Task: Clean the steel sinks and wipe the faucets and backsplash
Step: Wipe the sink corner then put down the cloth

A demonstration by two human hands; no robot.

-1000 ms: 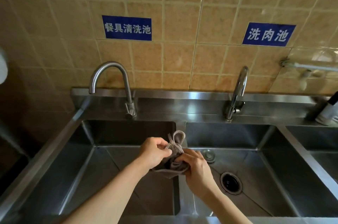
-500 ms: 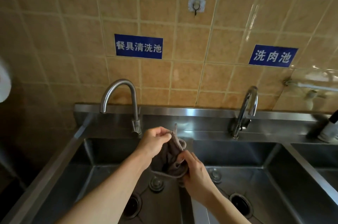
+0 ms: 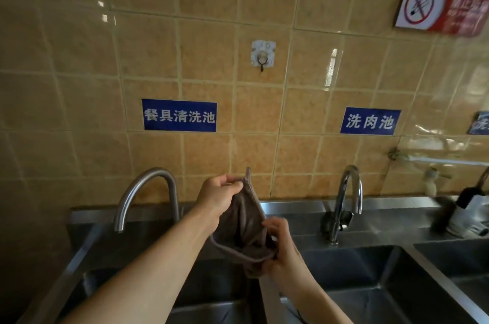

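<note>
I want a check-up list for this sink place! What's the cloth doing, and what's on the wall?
Surface: steel sink unit with basins below, against a tan tiled backsplash.
Job's things: brown cloth held up between both hands; left faucet and right faucet, no water seen running.
Clutter: a dark-and-white object on the ledge at right, too blurred to name.
Hands: left hand pinches the cloth's top edge; right hand grips its lower part.
Cables: nothing seen.
Surroundings: empty wall hook, two blue signs, no-smoking sign.

Both hands have lifted the cloth toward the wall hook
</note>
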